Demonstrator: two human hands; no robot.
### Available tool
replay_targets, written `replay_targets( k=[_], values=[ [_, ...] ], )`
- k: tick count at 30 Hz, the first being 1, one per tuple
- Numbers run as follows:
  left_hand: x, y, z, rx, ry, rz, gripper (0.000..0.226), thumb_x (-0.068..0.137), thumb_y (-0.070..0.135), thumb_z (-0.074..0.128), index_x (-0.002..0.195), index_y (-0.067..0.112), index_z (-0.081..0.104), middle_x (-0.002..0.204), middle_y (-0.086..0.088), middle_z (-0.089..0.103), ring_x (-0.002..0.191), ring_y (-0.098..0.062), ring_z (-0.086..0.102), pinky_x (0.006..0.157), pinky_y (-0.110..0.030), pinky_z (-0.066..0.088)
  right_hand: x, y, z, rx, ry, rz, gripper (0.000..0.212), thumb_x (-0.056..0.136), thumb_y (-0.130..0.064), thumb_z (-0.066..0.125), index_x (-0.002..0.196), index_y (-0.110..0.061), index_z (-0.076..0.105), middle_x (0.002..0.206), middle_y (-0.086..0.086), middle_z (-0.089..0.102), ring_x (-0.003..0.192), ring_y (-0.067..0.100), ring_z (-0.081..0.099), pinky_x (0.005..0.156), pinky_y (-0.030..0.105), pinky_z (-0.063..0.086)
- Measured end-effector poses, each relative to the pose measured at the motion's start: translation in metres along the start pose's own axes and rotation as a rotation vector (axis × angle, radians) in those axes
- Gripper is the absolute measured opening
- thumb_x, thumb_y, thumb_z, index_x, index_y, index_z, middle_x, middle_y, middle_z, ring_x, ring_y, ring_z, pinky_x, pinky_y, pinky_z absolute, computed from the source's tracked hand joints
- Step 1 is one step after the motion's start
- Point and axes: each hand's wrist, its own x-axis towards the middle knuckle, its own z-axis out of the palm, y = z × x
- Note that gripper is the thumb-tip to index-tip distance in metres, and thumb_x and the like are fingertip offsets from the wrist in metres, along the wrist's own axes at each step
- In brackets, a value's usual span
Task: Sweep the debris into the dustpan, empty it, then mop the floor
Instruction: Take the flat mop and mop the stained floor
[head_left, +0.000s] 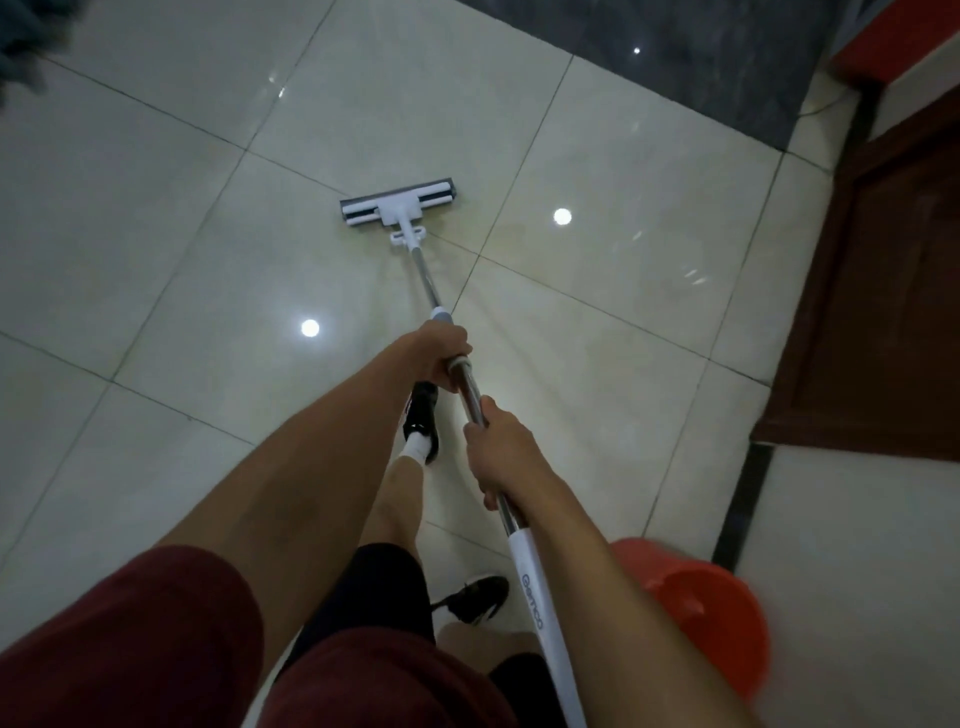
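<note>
Head view, bucket (717, 608) blurred, mop (399, 208) handle cropped

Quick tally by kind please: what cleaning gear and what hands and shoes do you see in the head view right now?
Mops: 1, the white mop, head flat on the tiled floor.
Buckets: 1, the orange bucket at lower right.
Hands: 2, left hand and right hand, both gripping the mop pole.
Shoes: 2, front shoe and rear shoe.
Total: 6
</note>
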Motion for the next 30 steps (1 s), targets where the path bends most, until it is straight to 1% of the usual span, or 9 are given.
replay_targets(
  k=[3, 6, 9, 11, 15, 22, 24, 27, 30],
  values=[
    [-0.016, -0.035, 0.03, 0.007, -0.021, 0.052, 0.026, 0.102, 0.015, 0.05, 0.078, 0.006, 0.051, 0.068, -0.01, 0.061, 0.065, -0.022, 0.062, 0.065, -0.035, 0.058, -0.025, 0.037, 0.012, 0.025, 0.0, 0.006, 0.033, 0.103, -0.018, 0.039, 0.136, -0.017, 0.044, 0.1, 0.009, 0.055, 0.08, 0.029, 0.055, 0.077, 0.043, 0.055],
    [-0.024, -0.052, 0.039, -0.052, 0.021, 0.028, 0.022, 0.102, 0.015, 0.051, 0.083, 0.003, 0.051, 0.073, -0.015, 0.06, 0.058, -0.028, 0.063, 0.044, -0.034, 0.056, -0.038, 0.053, 0.023, 0.073, 0.02, -0.007, 0.036, 0.102, -0.022, 0.038, 0.138, -0.02, 0.043, 0.098, 0.008, 0.055, 0.077, 0.027, 0.054, 0.076, 0.043, 0.056],
    [-0.024, -0.05, 0.029, -0.085, 0.092, 0.071, 0.019, 0.099, 0.013, 0.057, 0.084, 0.003, 0.051, 0.073, -0.016, 0.063, 0.057, -0.029, 0.065, 0.04, -0.036, 0.054, -0.031, 0.047, 0.03, 0.122, 0.044, -0.059, 0.037, 0.103, -0.02, 0.036, 0.14, -0.018, 0.044, 0.097, 0.006, 0.053, 0.073, 0.023, 0.053, 0.073, 0.041, 0.057],
    [-0.016, -0.041, 0.015, -0.098, 0.124, 0.084, 0.016, 0.097, 0.012, 0.061, 0.089, 0.001, 0.054, 0.076, -0.018, 0.066, 0.06, -0.032, 0.068, 0.041, -0.039, 0.055, -0.02, 0.035, 0.033, 0.171, 0.06, -0.088, 0.036, 0.103, -0.019, 0.037, 0.138, -0.017, 0.046, 0.093, 0.004, 0.052, 0.066, 0.02, 0.052, 0.062, 0.036, 0.056],
    [0.003, -0.018, -0.031, -0.104, 0.137, 0.101, 0.013, 0.095, 0.012, 0.062, 0.097, 0.0, 0.061, 0.078, -0.018, 0.068, 0.057, -0.03, 0.07, 0.045, -0.042, 0.057, 0.007, -0.011, 0.043, 0.241, 0.067, -0.081, 0.031, 0.103, -0.018, 0.039, 0.133, -0.019, 0.048, 0.082, 0.002, 0.051, 0.054, 0.018, 0.052, 0.042, 0.025, 0.047],
    [0.053, 0.056, -0.138, -0.043, 0.099, 0.183, 0.02, 0.094, 0.015, 0.066, 0.089, 0.0, 0.054, 0.087, -0.023, 0.069, 0.068, -0.034, 0.072, 0.046, -0.04, 0.058, 0.079, -0.134, 0.051, 0.289, 0.1, -0.047, 0.028, 0.103, -0.021, 0.04, 0.129, -0.02, 0.05, 0.081, 0.004, 0.053, 0.053, 0.02, 0.054, 0.051, 0.033, 0.053],
    [0.067, 0.085, -0.168, -0.049, 0.11, 0.21, 0.02, 0.096, 0.015, 0.063, 0.086, 0.002, 0.053, 0.086, -0.022, 0.068, 0.07, -0.034, 0.071, 0.048, -0.04, 0.058, 0.106, -0.173, 0.049, 0.329, 0.109, -0.021, 0.025, 0.103, -0.021, 0.041, 0.126, -0.018, 0.051, 0.08, 0.007, 0.053, 0.045, 0.021, 0.052, 0.047, 0.032, 0.051],
    [0.078, 0.118, -0.204, -0.083, 0.075, 0.233, 0.019, 0.098, 0.013, 0.059, 0.083, 0.004, 0.051, 0.081, -0.016, 0.064, 0.076, -0.032, 0.069, 0.061, -0.046, 0.061, 0.136, -0.217, 0.044, 0.377, 0.107, 0.0, 0.027, 0.101, -0.018, 0.041, 0.126, -0.015, 0.051, 0.075, 0.009, 0.051, 0.035, 0.018, 0.048, 0.042, 0.028, 0.047],
    [0.077, 0.123, -0.222, -0.035, -0.04, 0.215, 0.014, 0.096, 0.01, 0.054, 0.082, 0.009, 0.05, 0.079, -0.011, 0.056, 0.065, -0.026, 0.061, 0.048, -0.033, 0.057, 0.14, -0.231, 0.045, 0.366, 0.106, -0.003, 0.029, 0.099, -0.016, 0.04, 0.126, -0.015, 0.05, 0.069, 0.01, 0.05, 0.03, 0.017, 0.047, 0.043, 0.028, 0.046]
  ],
)
